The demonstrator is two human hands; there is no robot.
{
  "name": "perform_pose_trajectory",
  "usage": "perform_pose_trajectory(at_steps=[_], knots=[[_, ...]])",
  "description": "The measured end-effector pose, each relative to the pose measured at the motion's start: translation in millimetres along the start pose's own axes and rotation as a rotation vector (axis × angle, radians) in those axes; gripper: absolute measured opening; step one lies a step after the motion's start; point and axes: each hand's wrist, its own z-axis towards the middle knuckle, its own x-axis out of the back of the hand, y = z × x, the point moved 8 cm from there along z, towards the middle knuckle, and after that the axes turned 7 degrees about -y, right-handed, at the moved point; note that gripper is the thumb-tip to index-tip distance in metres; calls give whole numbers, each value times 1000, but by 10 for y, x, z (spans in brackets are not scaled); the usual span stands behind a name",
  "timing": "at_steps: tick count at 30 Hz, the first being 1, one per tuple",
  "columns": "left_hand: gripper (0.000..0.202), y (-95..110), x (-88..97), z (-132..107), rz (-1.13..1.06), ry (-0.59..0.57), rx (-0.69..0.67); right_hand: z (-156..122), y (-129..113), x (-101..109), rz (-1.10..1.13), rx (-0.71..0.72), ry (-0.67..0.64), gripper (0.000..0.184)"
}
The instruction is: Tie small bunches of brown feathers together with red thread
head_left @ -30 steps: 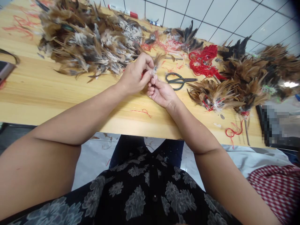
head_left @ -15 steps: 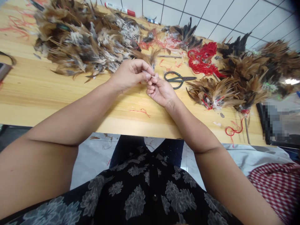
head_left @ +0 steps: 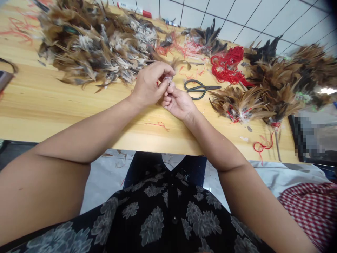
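Left hand [head_left: 150,84] and right hand [head_left: 179,103] close together, fingertips pinching small pale feather [head_left: 167,80] above table edge; quill mostly hidden by fingers, brown tip sticking out beyond them. Nearest: floral shirt [head_left: 155,225] below forearms, checked cloth [head_left: 310,211] at right. On wooden table [head_left: 79,112]: red thread strand [head_left: 158,124] before hands, scissors [head_left: 196,89] just right of right hand. Large feather pile [head_left: 89,45] just behind left hand. Red thread bundle [head_left: 226,63] and tied feather bunches [head_left: 237,105] right. Marker [head_left: 134,10] at far edge, tiled wall [head_left: 250,17] beyond.
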Motion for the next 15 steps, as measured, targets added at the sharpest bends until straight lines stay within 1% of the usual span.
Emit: perform_pose_trajectory(at_steps=[3,5,8,13,15], knots=[[36,25,-32,-1,56,28,-53,-8,25,-15,2,-5,17,45],[31,91,-52,-9,71,39,-104,-8,39,-24,-3,-1,23,45],[25,145,-85,-11,-7,49,-137,4,70,-37,-14,1,25,45],[33,34,-134,-23,-171,70,-58,19,115,-56,-25,-20,14,51],[39,-21,-163,-47,-219,46,-8,9,126,-63,-9,-36,13,53]])
